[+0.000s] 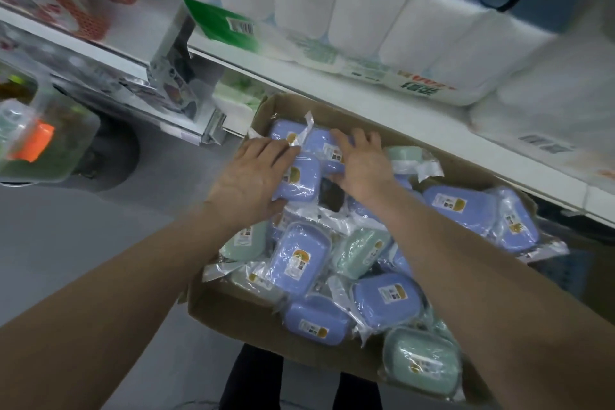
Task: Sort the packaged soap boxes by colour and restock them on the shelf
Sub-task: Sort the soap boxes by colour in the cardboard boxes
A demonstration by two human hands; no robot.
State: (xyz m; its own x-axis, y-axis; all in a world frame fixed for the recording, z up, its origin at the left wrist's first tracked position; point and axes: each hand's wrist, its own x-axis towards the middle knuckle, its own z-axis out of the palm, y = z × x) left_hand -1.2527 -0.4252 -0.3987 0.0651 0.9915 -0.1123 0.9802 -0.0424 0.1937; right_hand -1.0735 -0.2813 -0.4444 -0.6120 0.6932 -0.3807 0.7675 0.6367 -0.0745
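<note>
Both hands work at the carton's (239, 313) 11 o'clock corner.

- Left hand (249, 176): fingers spread wide over the top of a blue soap box (301, 181), thumb hooked under its near edge. It holds that box. I judge the wide span is there because the loose plastic wrap is slippery.
- Right hand (361, 165): fingers straight and fanned, lying flat on a second blue box (316, 140) just beside the first. It grips nothing; it is likely pinning the pack so the blues stay grouped.
- The rest of the carton is mixed. More blue boxes (462, 206) lie at 3 o'clock, and green soap boxes (422, 363) at 5 o'clock and through the middle.
- The shelf (416, 133) edge runs past 1 o'clock, touching or just over the carton's far rim, with toilet-roll packs (366, 10) above it.

Sorting looks early and nothing seems restocked yet.
</note>
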